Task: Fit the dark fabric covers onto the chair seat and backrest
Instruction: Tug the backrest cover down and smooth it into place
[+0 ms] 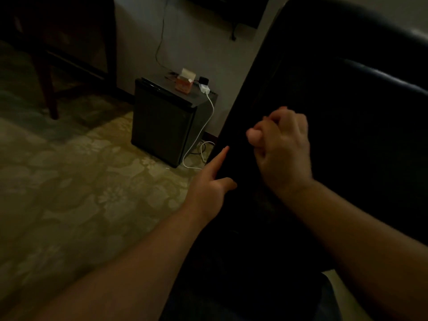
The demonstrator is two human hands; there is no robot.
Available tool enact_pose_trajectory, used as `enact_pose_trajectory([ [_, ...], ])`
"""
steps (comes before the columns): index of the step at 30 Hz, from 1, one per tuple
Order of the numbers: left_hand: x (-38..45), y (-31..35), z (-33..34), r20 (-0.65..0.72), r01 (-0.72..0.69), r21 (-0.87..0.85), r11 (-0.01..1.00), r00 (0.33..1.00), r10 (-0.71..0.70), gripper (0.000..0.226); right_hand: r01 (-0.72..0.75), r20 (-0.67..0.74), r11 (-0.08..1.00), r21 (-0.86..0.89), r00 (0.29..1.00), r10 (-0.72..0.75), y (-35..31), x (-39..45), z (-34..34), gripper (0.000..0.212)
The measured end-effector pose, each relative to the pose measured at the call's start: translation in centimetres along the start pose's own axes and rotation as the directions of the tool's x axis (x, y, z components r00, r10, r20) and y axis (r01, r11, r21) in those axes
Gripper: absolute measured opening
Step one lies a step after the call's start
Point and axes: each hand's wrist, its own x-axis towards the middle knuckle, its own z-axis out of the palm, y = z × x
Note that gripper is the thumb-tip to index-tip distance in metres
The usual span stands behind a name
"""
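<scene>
Gripping dark cover point(301, 77), right hand point(284, 149) fisted, left hand point(208, 184) spread, mini fridge point(166, 121) beyond

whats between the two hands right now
In the head view, only a strip of the dark fabric cover lies between the left hand and the right hand; nothing else shows there.

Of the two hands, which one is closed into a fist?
The right hand is closed into a fist against the dark fabric cover. The left hand is open, its forefinger stretched along the cover's edge.
</scene>
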Motion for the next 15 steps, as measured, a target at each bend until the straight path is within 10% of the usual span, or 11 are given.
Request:
enact_pose_trajectory([
  [6,0.1,-0.1,-0.7,0.002,0.026,0.051,0.998,1.000,-0.026,0.083,0.312,0.190,0.945,0.092,0.926,-0.325,2.0,-2.9,-0.8,0.020],
  [15,-0.2,0.3,-0.6,0.017,0.021,0.091,0.996,1.000,-0.023,0.087,0.066,-0.066,0.996,0.053,0.996,-0.062,-2.9,1.5,0.5,0.017],
])
